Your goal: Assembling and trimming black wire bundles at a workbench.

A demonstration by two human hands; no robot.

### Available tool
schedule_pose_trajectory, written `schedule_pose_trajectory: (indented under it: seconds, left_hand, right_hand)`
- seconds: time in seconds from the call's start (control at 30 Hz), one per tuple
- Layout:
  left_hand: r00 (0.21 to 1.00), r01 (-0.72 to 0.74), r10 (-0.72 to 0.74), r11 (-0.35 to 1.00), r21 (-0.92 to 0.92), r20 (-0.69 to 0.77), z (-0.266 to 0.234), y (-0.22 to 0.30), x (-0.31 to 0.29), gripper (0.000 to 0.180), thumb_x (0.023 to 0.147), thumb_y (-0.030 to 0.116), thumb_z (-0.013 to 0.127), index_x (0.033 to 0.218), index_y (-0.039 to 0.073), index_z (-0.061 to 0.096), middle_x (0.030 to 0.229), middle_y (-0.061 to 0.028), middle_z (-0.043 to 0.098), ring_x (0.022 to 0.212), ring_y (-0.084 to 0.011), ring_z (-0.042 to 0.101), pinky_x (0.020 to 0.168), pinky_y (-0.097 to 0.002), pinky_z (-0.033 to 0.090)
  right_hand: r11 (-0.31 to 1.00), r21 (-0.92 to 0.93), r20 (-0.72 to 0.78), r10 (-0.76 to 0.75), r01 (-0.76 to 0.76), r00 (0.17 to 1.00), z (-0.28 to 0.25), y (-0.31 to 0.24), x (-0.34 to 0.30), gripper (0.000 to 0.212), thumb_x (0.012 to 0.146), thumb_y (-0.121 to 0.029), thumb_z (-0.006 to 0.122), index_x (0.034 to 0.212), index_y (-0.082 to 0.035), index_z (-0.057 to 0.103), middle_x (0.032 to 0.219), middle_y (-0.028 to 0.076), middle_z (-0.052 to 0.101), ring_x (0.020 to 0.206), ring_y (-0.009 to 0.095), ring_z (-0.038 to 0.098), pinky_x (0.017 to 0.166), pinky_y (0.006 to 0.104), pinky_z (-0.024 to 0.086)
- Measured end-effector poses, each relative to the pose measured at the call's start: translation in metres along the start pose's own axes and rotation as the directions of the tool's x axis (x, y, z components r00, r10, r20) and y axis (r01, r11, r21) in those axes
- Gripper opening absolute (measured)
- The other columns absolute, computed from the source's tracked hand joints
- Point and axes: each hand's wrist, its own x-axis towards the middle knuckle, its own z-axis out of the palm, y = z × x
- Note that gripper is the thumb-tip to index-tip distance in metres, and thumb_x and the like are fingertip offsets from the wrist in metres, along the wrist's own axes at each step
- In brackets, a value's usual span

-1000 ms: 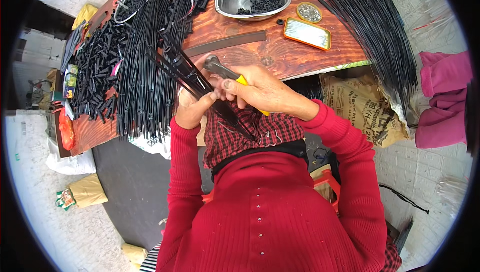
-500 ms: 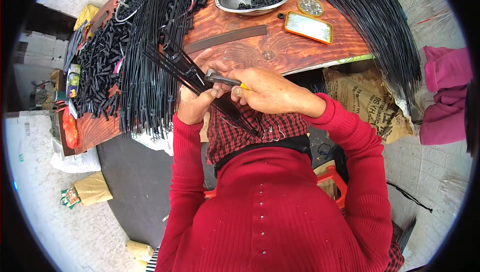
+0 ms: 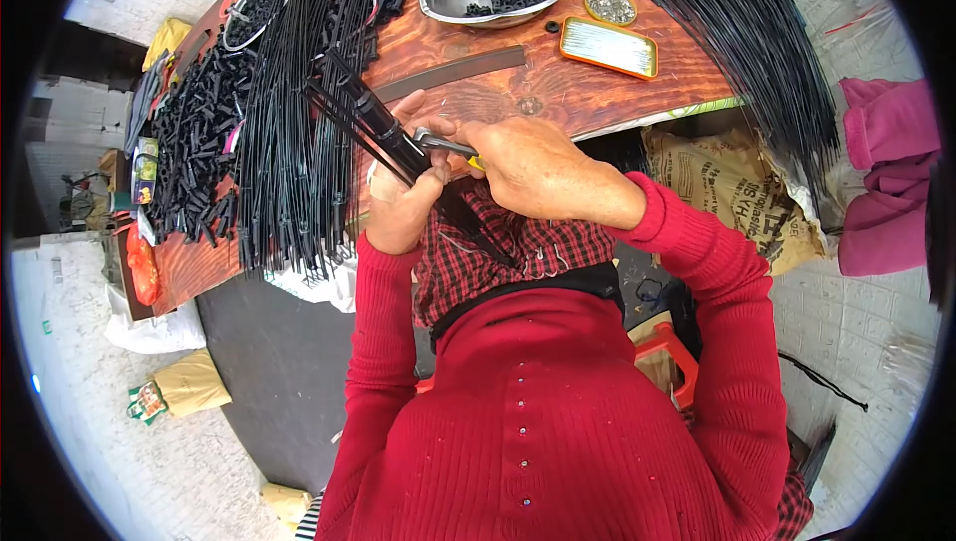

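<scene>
A folded black umbrella frame (image 3: 376, 121), thin ribs bunched about a thicker shaft, slants from above the table edge down to my lap. My left hand (image 3: 400, 210) is closed around its middle, some fingers hidden behind it. In my right hand (image 3: 546, 170) is a pair of pliers (image 3: 438, 142) with a yellow handle, mostly covered by my fingers. The metal jaws are against the frame, beside my left fingertips. What exactly they pinch is too small to make out.
On the wooden table (image 3: 478, 93) lie a dark flat strip (image 3: 453, 74), a metal bowl (image 3: 438, 3) of black rings, a tin of pins (image 3: 609, 48), and a round lid (image 3: 609, 5) of small metal pieces. Black rods (image 3: 289, 133) and short tubes (image 3: 199, 142) are heaped left; more rods (image 3: 737, 33) hang right.
The umbrella frame and my left hand have shifted slightly right, and my left wrist sits a little lower. The pliers remain at the frame, their jaws tilted slightly differently.
</scene>
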Motion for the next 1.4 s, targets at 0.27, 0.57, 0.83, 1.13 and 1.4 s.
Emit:
schedule_pose_trajectory:
  seconds: [0.27, 0.57, 0.83, 1.13, 1.4]
  left_hand:
    - [0.999, -0.04, 0.042, 0.996, 0.08, -0.014, -0.01, -0.009, 0.0, 0.066, 0.08, -0.009, 0.055, 0.142, -0.004, 0.034, 0.102, -0.004, 0.055, 0.085, -0.0085, 0.055, 0.082, -0.0243, 0.048]
    - [0.997, -0.061, 0.063, 0.997, 0.04, -0.044, 0.0, -0.005, 0.0, 0.077, 0.076, -0.011, 0.052, 0.147, -0.004, 0.024, 0.093, -0.0023, 0.053, 0.083, -0.0083, 0.056, 0.082, -0.0233, 0.049]
    - [0.991, -0.085, 0.103, 0.978, 0.191, -0.083, 0.009, -0.007, 0.0, 0.08, 0.077, -0.017, 0.045, 0.15, 0.003, 0.022, 0.091, -0.0016, 0.053, 0.08, -0.0091, 0.058, 0.078, -0.0237, 0.051]
    - [0.994, -0.066, 0.078, 0.987, 0.145, -0.079, 0.016, -0.005, -0.001, 0.073, 0.081, -0.016, 0.045, 0.149, 0.003, 0.024, 0.092, -0.0018, 0.054, 0.082, -0.0078, 0.056, 0.079, -0.0223, 0.048]
    - [0.997, -0.067, 0.075, 0.969, 0.237, -0.025, 0.013, -0.003, 0.001, 0.074, 0.078, -0.014, 0.046, 0.147, 0.0, 0.026, 0.092, -0.0013, 0.054, 0.084, -0.0081, 0.055, 0.081, -0.0235, 0.047]
  right_hand:
    - [1.0, 0.003, -0.034, 0.005, -0.005, 0.999, -0.001, 0.003, -0.004, 0.022, 0.081, -0.001, 0.058, 0.103, 0.003, 0.059, 0.077, 0.028, 0.064, 0.077, 0.048, 0.063, 0.064, 0.0552, 0.047]
    - [1.0, 0.018, 0.086, 0.023, -0.025, 0.996, -0.004, 0.006, -0.003, 0.019, 0.08, -0.001, 0.057, 0.098, 0.004, 0.06, 0.079, 0.027, 0.065, 0.08, 0.047, 0.063, 0.065, 0.0541, 0.048]
    - [0.998, 0.049, 0.094, 0.04, -0.045, 0.995, -0.012, 0.005, -0.001, 0.018, 0.075, -0.004, 0.059, 0.09, 0.006, 0.063, 0.081, 0.031, 0.064, 0.083, 0.047, 0.065, 0.069, 0.0539, 0.049]
    - [0.991, 0.111, 0.263, 0.042, -0.073, 0.964, -0.032, 0.005, 0.006, 0.015, 0.083, -0.006, 0.058, 0.094, 0.001, 0.065, 0.08, 0.022, 0.067, 0.076, 0.038, 0.066, 0.065, 0.0452, 0.049]
    - [0.978, 0.207, 0.223, -0.085, 0.038, 0.971, -0.027, 0.02, 0.003, 0.018, 0.087, -0.006, 0.054, 0.098, 0.0, 0.066, 0.082, 0.019, 0.069, 0.074, 0.033, 0.067, 0.064, 0.0417, 0.049]
